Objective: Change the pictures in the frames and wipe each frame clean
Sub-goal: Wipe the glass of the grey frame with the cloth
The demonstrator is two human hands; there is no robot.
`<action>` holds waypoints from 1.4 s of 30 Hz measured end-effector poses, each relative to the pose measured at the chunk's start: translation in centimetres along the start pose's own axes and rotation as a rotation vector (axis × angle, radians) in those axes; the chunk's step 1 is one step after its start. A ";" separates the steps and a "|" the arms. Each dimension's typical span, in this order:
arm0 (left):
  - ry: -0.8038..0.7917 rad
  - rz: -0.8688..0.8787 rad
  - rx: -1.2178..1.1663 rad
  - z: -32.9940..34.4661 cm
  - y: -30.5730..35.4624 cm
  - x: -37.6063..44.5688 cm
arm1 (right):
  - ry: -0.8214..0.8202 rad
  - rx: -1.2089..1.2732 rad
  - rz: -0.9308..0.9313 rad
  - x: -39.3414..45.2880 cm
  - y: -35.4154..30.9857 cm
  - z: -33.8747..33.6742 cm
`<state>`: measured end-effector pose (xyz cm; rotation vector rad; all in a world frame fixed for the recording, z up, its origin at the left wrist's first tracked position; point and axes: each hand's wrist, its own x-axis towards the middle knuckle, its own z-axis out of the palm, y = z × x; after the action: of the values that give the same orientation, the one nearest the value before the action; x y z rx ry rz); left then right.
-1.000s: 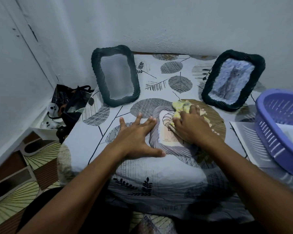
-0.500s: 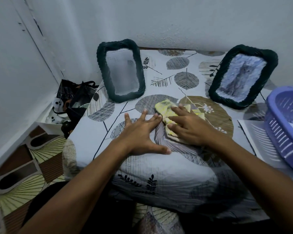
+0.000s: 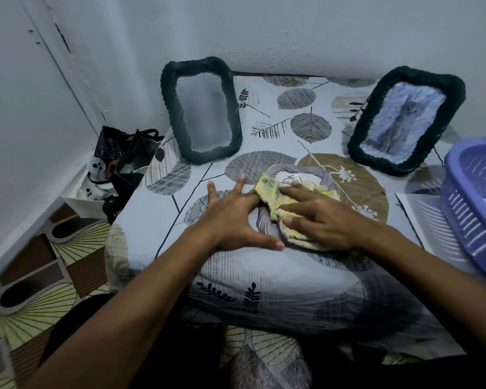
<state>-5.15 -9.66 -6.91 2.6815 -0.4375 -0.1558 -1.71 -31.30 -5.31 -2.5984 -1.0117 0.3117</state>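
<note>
**Two hands down on the grey frame, cloth under the right**

Two hands are on the job, and I begin at the fingers. My right hand [image 3: 319,220] lies palm down with its fingers [image 3: 300,192] stretched out fairly straight, pressing a yellow cloth [image 3: 275,197] flat against the grey frame [image 3: 306,172]; they press on the cloth without curling round it. My left hand [image 3: 233,217] is beside it, fingers spread and straight, the fingertips reaching the frame's left edge and the thumb stretched along its near side, so the hand rests there relaxed and grips nothing.

The grey frame lies flat on the bed, near its front edge, between the two hands. Most of it is covered by the cloth and my right hand; only its far rim and a pale patch of the picture inside show. I cannot make out what the picture is.

Further out, the patterned bedsheet [image 3: 306,276] carries grey and brown leaf shapes. Two dark frames with rope-like borders lean against the wall behind: the left dark frame [image 3: 199,110] shows a dull, blank-looking pane, and the right dark frame [image 3: 404,119] holds a blurred bluish-white picture. A purple plastic basket [image 3: 474,203] sits at the right edge of the bed, on a sheet of paper [image 3: 424,217]. A black bag [image 3: 124,155] stands on the floor in the left corner.
</note>
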 end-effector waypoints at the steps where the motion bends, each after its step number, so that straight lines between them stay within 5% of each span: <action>1: 0.000 0.001 -0.001 0.0 0.0 0.0 | -0.004 0.004 -0.004 0.0 0.1 -0.1; 15: -0.002 0.002 0.042 0.4 -0.6 0.3 | -0.064 0.159 -0.051 -0.6 -0.1 -0.3; 42: -0.279 -0.015 0.305 -0.9 -1.5 0.2 | -0.091 0.154 -0.029 -1.5 -0.3 -0.7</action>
<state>-4.34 -8.06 -6.75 2.9733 -0.5657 -0.5098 -2.75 -32.31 -4.38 -2.4486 -1.0123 0.4846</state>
